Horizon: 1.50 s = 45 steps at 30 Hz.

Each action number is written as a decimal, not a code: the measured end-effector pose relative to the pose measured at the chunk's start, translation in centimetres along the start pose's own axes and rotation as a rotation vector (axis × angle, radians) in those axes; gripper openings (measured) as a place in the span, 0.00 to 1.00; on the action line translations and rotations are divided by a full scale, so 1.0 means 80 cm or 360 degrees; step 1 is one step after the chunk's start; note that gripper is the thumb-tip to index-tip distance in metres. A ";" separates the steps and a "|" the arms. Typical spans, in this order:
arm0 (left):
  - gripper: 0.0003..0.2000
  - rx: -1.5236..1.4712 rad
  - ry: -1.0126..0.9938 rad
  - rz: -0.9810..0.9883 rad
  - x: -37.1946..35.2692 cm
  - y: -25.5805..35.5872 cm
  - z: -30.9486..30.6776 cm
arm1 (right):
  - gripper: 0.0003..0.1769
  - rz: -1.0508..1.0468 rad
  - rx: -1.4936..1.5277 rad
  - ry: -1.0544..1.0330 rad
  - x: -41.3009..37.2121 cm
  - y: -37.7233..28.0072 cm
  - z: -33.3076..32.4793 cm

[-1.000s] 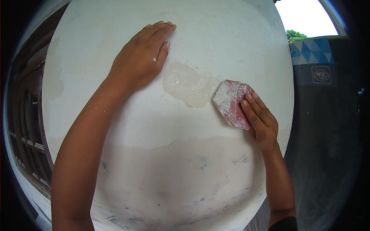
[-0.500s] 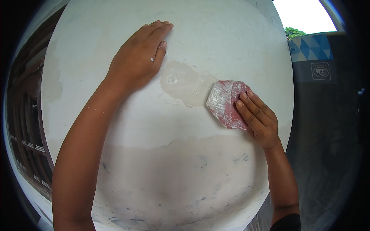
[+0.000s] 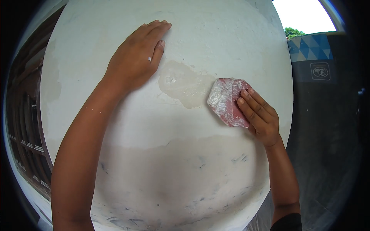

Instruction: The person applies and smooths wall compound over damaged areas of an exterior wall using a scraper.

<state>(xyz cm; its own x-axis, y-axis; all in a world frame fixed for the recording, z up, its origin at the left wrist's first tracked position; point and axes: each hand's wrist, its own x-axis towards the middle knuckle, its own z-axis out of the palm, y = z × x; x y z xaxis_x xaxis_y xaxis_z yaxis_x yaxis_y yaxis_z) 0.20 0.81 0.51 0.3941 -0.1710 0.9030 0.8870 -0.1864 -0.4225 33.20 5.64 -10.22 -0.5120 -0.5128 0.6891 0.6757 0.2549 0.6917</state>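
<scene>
A large white, curved panel [image 3: 216,42] fills most of the view. My left hand [image 3: 135,57] rests flat on its upper left part, fingers stretched out and a white fleck near the thumb. To the right, my right hand [image 3: 263,121] grips a reddish putty spreader [image 3: 228,103], three fingers lying across its face and the thumb hidden behind. White putty is smeared over the spreader's left side. Its left edge meets the right end of a wet-looking, greyish patch of putty [image 3: 187,86], which lies between my two hands.
Below, a beige zone [image 3: 173,169] of the panel carries dark scuffs. Dark wooden slats [image 3: 29,115] stand along the left. On the right hangs a dark sheet [image 3: 320,127] with a blue and white patterned band [image 3: 311,47]. Green leaves [image 3: 293,32] show outside.
The spreader and my right hand have shifted very slightly upward and to the right. My left hand stays in place on the panel.
</scene>
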 end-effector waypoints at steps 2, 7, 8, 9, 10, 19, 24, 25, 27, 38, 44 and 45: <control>0.22 -0.0021 -0.0005 -0.0006 0.000 -0.001 -0.002 | 0.18 -0.0032 0.0036 -0.0021 0.020 -0.013 0.007; 0.22 -0.0022 -0.0015 0.0021 0.001 -0.003 -0.001 | 0.20 -0.0117 0.0132 -0.0142 0.015 -0.018 0.013; 0.22 0.0003 -0.0015 0.0026 0.001 -0.003 -0.002 | 0.21 -0.0065 0.0118 -0.0174 0.005 -0.015 0.011; 0.22 0.0008 -0.0012 0.0022 0.000 -0.002 -0.001 | 0.21 -0.0015 0.0077 -0.0147 -0.010 -0.009 0.007; 0.22 0.0018 -0.0001 0.0019 -0.001 0.001 0.001 | 0.21 -0.0021 0.0082 -0.0146 -0.014 -0.006 0.003; 0.22 -0.0026 -0.0020 -0.0004 0.000 -0.001 -0.001 | 0.25 0.0080 0.0061 -0.0104 0.021 -0.014 0.019; 0.22 0.0010 -0.0010 -0.0005 -0.001 0.001 -0.001 | 0.21 0.0167 0.0024 -0.0108 -0.020 -0.006 0.003; 0.22 0.0038 0.0006 0.0004 -0.001 0.000 0.001 | 0.18 0.0175 -0.0011 -0.0099 -0.019 -0.006 -0.001; 0.22 0.0061 0.0015 0.0014 -0.001 0.000 0.002 | 0.19 0.0158 -0.0020 -0.0049 -0.004 -0.007 0.004; 0.22 -0.0003 -0.0009 -0.0022 -0.002 0.003 -0.001 | 0.23 0.0162 -0.0074 -0.0098 -0.014 0.003 0.004; 0.22 0.0009 -0.0025 0.0009 0.000 -0.002 -0.002 | 0.24 0.0180 -0.0038 0.0020 0.028 -0.004 0.012; 0.22 0.0008 -0.0023 0.0011 0.000 -0.002 -0.002 | 0.24 0.0170 -0.0036 0.0012 0.032 -0.007 0.014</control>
<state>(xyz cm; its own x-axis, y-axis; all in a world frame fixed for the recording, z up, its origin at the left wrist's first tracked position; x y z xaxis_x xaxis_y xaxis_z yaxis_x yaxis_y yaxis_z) 0.02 0.67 0.56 0.4036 -0.1582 0.9012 0.8855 -0.1802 -0.4282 30.94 5.15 -8.58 -0.4323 -0.4899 0.7571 0.7380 0.2902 0.6092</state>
